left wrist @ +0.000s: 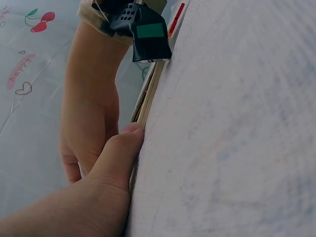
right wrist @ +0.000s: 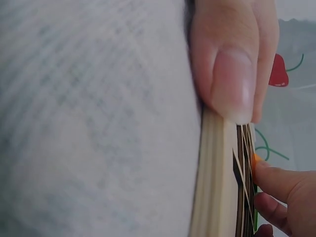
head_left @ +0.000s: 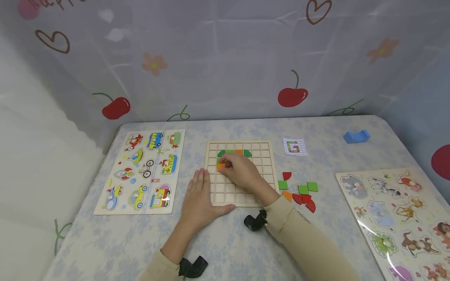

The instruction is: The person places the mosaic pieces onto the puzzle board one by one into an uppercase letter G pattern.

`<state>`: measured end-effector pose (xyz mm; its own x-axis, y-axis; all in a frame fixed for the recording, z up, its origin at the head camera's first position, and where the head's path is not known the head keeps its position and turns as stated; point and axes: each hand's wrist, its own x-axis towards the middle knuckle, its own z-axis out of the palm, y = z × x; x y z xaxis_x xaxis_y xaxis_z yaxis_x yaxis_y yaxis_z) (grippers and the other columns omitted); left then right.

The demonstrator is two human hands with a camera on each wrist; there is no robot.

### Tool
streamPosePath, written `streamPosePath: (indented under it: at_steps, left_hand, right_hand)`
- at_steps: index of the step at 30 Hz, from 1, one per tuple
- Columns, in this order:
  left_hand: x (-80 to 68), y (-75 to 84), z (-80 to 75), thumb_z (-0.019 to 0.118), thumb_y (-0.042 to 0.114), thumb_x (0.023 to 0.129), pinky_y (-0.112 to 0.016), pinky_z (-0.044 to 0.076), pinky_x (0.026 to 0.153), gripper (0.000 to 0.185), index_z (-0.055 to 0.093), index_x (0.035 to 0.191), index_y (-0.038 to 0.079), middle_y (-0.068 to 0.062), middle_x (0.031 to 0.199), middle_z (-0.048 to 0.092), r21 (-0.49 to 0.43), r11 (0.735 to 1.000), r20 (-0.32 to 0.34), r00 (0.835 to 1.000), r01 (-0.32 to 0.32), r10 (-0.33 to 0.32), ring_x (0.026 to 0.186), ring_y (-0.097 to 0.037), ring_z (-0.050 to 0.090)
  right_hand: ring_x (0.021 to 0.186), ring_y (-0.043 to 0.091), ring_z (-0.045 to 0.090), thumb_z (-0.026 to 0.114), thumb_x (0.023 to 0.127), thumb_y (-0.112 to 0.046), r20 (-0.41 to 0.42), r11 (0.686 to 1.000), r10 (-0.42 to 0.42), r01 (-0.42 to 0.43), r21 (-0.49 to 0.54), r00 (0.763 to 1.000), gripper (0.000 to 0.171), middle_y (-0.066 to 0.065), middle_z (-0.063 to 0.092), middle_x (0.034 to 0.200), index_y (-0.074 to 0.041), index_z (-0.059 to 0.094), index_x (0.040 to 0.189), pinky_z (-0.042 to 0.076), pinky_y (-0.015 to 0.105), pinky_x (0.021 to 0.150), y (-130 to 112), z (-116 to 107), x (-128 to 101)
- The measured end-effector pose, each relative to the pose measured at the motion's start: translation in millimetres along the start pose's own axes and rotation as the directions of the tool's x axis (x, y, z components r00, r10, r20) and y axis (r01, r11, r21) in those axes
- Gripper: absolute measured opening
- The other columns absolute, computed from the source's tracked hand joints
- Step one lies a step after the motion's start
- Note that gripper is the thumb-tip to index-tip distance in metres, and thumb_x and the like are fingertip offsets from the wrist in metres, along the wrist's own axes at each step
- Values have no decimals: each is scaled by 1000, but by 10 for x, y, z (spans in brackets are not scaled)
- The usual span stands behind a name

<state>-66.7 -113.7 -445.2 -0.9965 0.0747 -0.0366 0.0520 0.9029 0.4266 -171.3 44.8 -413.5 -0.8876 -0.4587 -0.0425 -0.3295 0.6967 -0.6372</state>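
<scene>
A wooden grid board [head_left: 267,156] lies mid-table, with green and orange pieces [head_left: 239,152] in an arc along its top rows. My right hand [head_left: 228,164] reaches over the board and its curled fingers pinch an orange piece [head_left: 220,167] in the upper left cells. In the right wrist view those fingertips [right wrist: 279,182] touch the orange piece [right wrist: 255,160]. My left hand [head_left: 200,195] lies flat on the table by the board's left edge. Its thumb [left wrist: 118,153] presses against the board's edge [left wrist: 148,94].
Loose green, red and orange pieces [head_left: 303,189] lie right of the board. A pattern card [head_left: 294,146] and a blue block [head_left: 356,136] sit farther back. A vehicle puzzle [head_left: 144,169] lies left, an animal puzzle [head_left: 397,210] right. Curtained walls enclose the table.
</scene>
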Motion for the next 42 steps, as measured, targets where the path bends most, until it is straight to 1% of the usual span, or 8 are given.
streamPosePath:
  at_steps: [3,6,10,13,27,36,39,42]
  left_hand:
    - [-2,7,-4,61,88,67,-48,13,126,136,10,158,0,-15,167,8,-9,1000,-14,1000,-20,19,156,-28,4]
    - [5,12,-6,60,88,68,-47,13,127,136,10,158,0,-15,167,8,-9,1000,-9,1000,-23,22,156,-28,4]
    - [11,6,-6,57,90,67,-45,10,127,137,6,159,3,-12,168,5,2,1000,17,1000,7,-7,157,-24,0]
    - [11,-2,-3,57,90,67,-45,10,127,137,5,159,4,-12,168,4,-1,1000,20,1000,10,-10,157,-24,0]
    - [-9,-9,-20,59,88,67,-46,12,127,136,8,159,2,-14,168,7,-3,1000,-3,1000,-2,2,156,-27,3]
    - [15,-11,10,57,91,66,-45,11,127,137,7,159,3,-13,168,6,3,1000,5,1000,-6,6,157,-26,2]
    - [1,-20,-2,57,91,66,-45,11,127,137,7,159,3,-13,168,6,10,1000,2,1000,8,-8,157,-25,2]
    - [20,16,15,59,90,66,-45,12,127,137,8,159,3,-12,168,7,8,1000,-4,1000,9,-9,157,-25,3]
  right_hand:
    - [92,14,60,70,93,-26,-6,1000,5,-5,-26,1000,22,-2,65,103,-21,70,115,53,33,80,-6,1,-8]
    - [92,14,61,71,93,-26,-21,999,-2,2,-33,1000,22,-1,65,102,-21,71,114,53,33,79,-6,-4,-18]
    - [90,13,59,71,93,-26,-23,999,-29,28,-30,999,21,-2,65,100,-20,73,114,52,32,76,-8,-3,-14]
    - [87,13,58,71,93,-26,-19,999,-28,28,-27,999,22,-2,65,99,-20,74,114,50,31,75,-10,1,-9]
    - [84,11,56,72,92,-26,-14,1000,-8,8,-4,1000,20,-4,65,95,-19,76,111,49,29,74,-22,7,-10]
    - [87,11,58,73,92,-27,-14,1000,7,-7,10,1000,19,-4,66,98,-20,76,108,51,29,77,7,-7,-37]
    - [86,11,58,73,91,-26,-8,1000,0,0,26,1000,19,-4,66,98,-19,76,108,51,29,77,-9,6,-30]
    - [87,12,58,72,92,-27,-6,1000,1,0,25,1000,19,-4,66,99,-18,75,108,51,29,77,26,-24,-48]
